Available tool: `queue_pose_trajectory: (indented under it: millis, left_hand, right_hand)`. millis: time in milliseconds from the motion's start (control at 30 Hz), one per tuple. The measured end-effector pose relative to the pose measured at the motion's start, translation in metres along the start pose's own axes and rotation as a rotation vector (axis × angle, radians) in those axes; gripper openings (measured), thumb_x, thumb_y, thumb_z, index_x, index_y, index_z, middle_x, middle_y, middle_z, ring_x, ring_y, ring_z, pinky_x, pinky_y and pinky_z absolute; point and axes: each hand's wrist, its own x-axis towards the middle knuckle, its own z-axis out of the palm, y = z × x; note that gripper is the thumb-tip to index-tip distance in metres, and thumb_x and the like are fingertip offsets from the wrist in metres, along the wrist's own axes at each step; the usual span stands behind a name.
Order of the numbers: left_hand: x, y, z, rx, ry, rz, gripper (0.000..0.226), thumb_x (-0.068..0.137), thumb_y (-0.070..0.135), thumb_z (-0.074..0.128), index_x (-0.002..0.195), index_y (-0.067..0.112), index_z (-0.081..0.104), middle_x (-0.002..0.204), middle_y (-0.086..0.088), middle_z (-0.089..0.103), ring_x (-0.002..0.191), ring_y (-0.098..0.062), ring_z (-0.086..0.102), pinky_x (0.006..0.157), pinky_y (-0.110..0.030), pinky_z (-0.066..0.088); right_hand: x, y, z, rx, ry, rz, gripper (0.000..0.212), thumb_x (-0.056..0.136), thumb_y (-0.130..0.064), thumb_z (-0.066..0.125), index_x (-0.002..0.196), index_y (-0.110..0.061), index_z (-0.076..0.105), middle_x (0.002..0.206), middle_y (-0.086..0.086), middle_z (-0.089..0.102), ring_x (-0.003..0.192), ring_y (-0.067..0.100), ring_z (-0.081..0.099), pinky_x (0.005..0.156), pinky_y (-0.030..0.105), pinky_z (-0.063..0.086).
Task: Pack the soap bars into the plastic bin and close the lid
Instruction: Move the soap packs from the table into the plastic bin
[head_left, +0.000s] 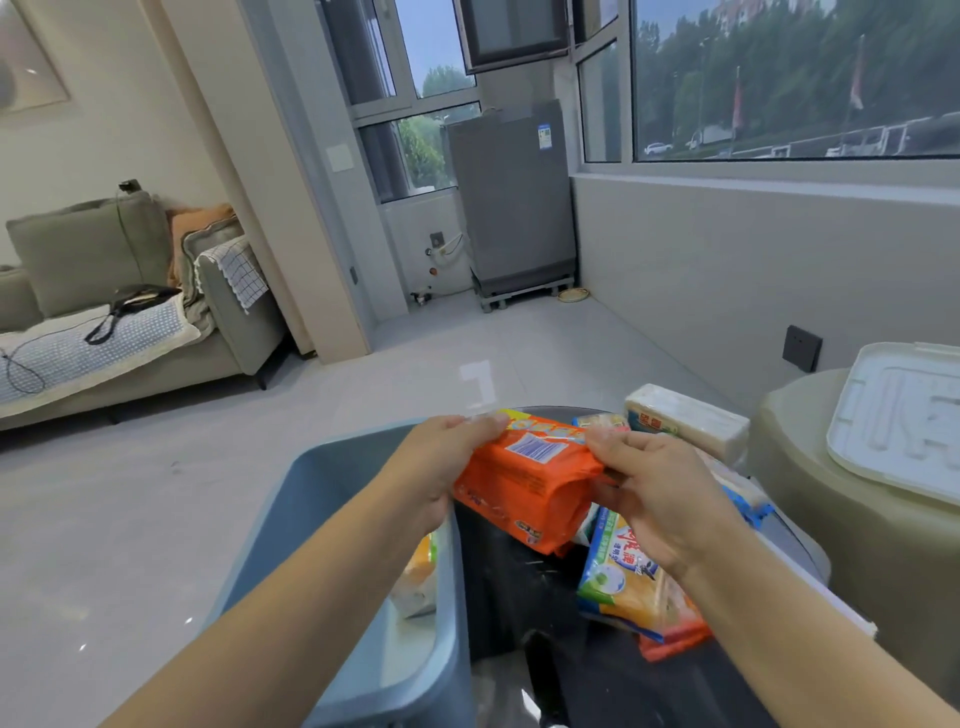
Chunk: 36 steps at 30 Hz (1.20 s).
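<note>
Both forearms reach in from the bottom edge. Left hand (441, 467) grips the left end of an orange soap pack (530, 480), fingers curled over its top corner. Right hand (654, 493) pinches the pack's right end, thumb on top. The pack is held in the air between the hands, over the right rim of the blue-grey bin (332, 499) and the black table (519, 587) beside it.

Bin: open, no lid on it. One soap pack (418, 577) with orange print lies inside against the right wall.

On the table, under the right hand: a green-and-yellow soap pack (631, 582) stacked on others. Further back, a pale wrapped bar (685, 421).

White lid (898, 426) rests on a beige round container (831, 499) at right, well apart from the bin.

Background: sofa (104, 291), grey washing machine (511, 197).
</note>
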Motion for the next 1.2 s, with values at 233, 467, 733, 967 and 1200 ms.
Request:
queue_pose_trajectory:
  millis: [233, 467, 733, 967, 1200]
  left_hand:
    - [-0.027, 0.000, -0.027, -0.119, 0.006, -0.091, 0.046, 0.074, 0.041, 0.073, 0.109, 0.014, 0.062, 0.101, -0.006, 0.066, 0.091, -0.020, 0.059, 0.075, -0.036, 0.048]
    - [-0.040, 0.007, -0.069, -0.289, -0.078, -0.064, 0.025, 0.081, 0.028, 0.067, 0.102, 0.017, 0.059, 0.085, -0.010, 0.069, 0.071, -0.022, 0.066, 0.056, -0.033, 0.059]
    - [-0.033, -0.028, -0.117, -0.205, 0.000, -0.012, 0.016, 0.083, 0.025, 0.065, 0.092, 0.013, 0.061, 0.080, -0.006, 0.070, 0.070, -0.020, 0.066, 0.073, -0.035, 0.055]
    - [-0.022, -0.055, -0.130, -0.008, -0.136, -0.125, 0.011, 0.087, 0.018, 0.061, 0.098, 0.015, 0.060, 0.077, -0.002, 0.071, 0.069, -0.019, 0.067, 0.067, -0.034, 0.056]
    - [-0.018, -0.067, -0.124, 0.236, -0.349, -0.276, 0.027, 0.091, 0.014, 0.055, 0.116, 0.006, 0.058, 0.101, -0.013, 0.064, 0.092, -0.029, 0.061, 0.096, -0.051, 0.046]
  right_hand:
    - [-0.022, -0.009, 0.031, 0.043, -0.029, -0.141, 0.013, 0.077, -0.017, 0.063, 0.072, -0.005, 0.064, 0.063, 0.004, 0.071, 0.062, 0.017, 0.068, 0.058, 0.026, 0.058]
    - [-0.042, 0.007, 0.063, -0.190, -0.186, -0.248, 0.032, 0.055, -0.044, 0.072, 0.070, -0.016, 0.067, 0.078, 0.005, 0.073, 0.080, 0.020, 0.068, 0.071, 0.031, 0.054]
    - [-0.044, 0.039, 0.076, -0.619, -0.274, -0.204, 0.045, 0.051, -0.055, 0.072, 0.069, -0.014, 0.069, 0.073, -0.001, 0.073, 0.071, 0.007, 0.067, 0.061, 0.011, 0.052]
    - [-0.026, 0.066, 0.062, -0.945, -0.237, -0.217, 0.032, 0.071, -0.041, 0.073, 0.096, -0.039, 0.053, 0.111, -0.015, 0.049, 0.104, 0.002, 0.047, 0.091, 0.024, 0.041]
    - [-0.025, 0.081, 0.064, -0.712, -0.385, -0.022, 0.052, 0.088, -0.027, 0.059, 0.127, -0.049, 0.032, 0.112, -0.027, 0.049, 0.096, -0.010, 0.051, 0.079, 0.016, 0.045]
